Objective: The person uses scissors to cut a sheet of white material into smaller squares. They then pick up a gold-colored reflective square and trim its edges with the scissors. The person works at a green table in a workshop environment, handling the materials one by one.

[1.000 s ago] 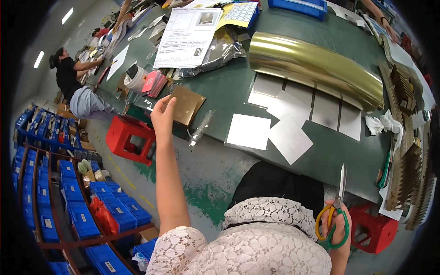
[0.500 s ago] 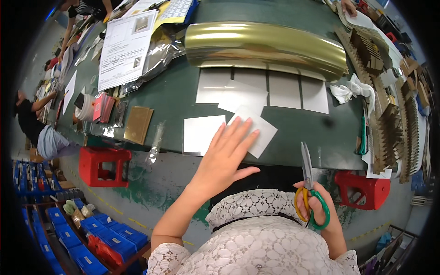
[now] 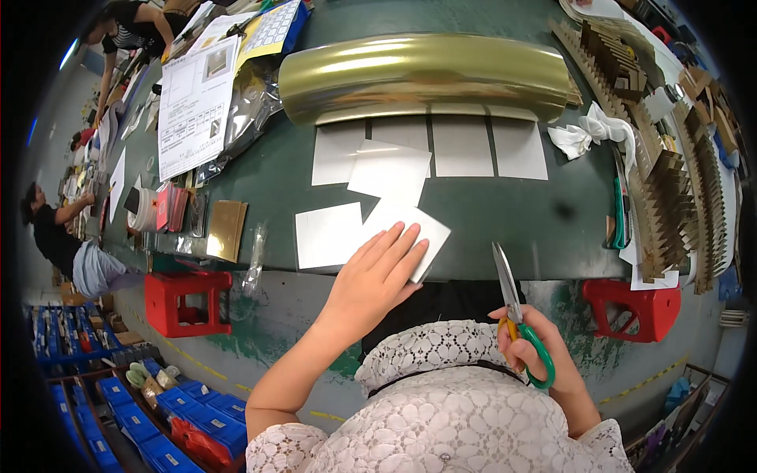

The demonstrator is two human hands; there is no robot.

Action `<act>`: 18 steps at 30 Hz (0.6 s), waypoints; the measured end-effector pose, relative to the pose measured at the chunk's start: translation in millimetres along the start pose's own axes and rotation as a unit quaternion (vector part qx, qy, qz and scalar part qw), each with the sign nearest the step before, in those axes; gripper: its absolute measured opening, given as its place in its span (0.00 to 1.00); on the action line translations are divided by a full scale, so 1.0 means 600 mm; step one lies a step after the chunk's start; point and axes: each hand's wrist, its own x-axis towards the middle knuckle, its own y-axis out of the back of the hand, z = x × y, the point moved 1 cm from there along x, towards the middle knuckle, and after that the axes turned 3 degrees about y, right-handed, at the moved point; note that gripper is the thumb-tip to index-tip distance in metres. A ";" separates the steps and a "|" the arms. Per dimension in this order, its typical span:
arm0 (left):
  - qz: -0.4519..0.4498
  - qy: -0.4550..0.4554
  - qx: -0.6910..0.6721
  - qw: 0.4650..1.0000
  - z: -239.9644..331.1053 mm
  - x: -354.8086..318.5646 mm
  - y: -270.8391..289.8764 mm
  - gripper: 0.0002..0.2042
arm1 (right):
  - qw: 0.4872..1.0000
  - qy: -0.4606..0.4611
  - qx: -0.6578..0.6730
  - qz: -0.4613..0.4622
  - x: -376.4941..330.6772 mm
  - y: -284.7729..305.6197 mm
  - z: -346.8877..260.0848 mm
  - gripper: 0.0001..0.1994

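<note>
My left hand (image 3: 377, 277) lies with fingers stretched flat on a white square sheet (image 3: 430, 229) at the table's near edge; its thumb is close to the sheet's lower edge. Partly beneath that hand's fingers, the sheet borders another white sheet (image 3: 327, 235) on the left and a glossy one (image 3: 390, 167) above. My right hand (image 3: 536, 347) holds scissors (image 3: 509, 284) with one yellow and one green handle loop. Their blades point away from me, near the table edge. Farther back, several white sheets (image 3: 462, 148) lie in a row below a gold film roll (image 3: 426, 77).
Printed papers (image 3: 197, 110) and brown cards (image 3: 226, 230) are on the left. A white cloth (image 3: 591, 132), a green-handled cutter (image 3: 621, 209) and notched cardboard strips (image 3: 662, 213) lie right. Red stools (image 3: 185, 303) stand below the table. Other people (image 3: 59, 229) work at the far left.
My left thumb has drawn in toward the sheet's edge. The scissors have turned in my right hand, so the handle loops look narrower. The whole view has shifted slightly.
</note>
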 end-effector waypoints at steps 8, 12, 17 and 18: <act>0.117 -0.113 0.031 0.986 -0.014 -0.001 0.000 0.21 | 1.000 0.012 0.008 -0.017 0.000 0.001 0.012 0.26; 0.133 -0.102 0.023 0.986 -0.032 0.032 0.050 0.18 | 1.000 0.003 0.014 -0.009 -0.008 -0.001 0.010 0.26; 0.313 0.096 -0.143 0.934 -0.020 0.036 0.077 0.09 | 0.998 0.033 0.044 0.008 -0.022 0.010 0.023 0.32; 0.322 0.147 -0.285 0.891 -0.016 0.039 0.074 0.09 | 0.998 0.038 0.050 0.010 -0.027 0.012 0.025 0.34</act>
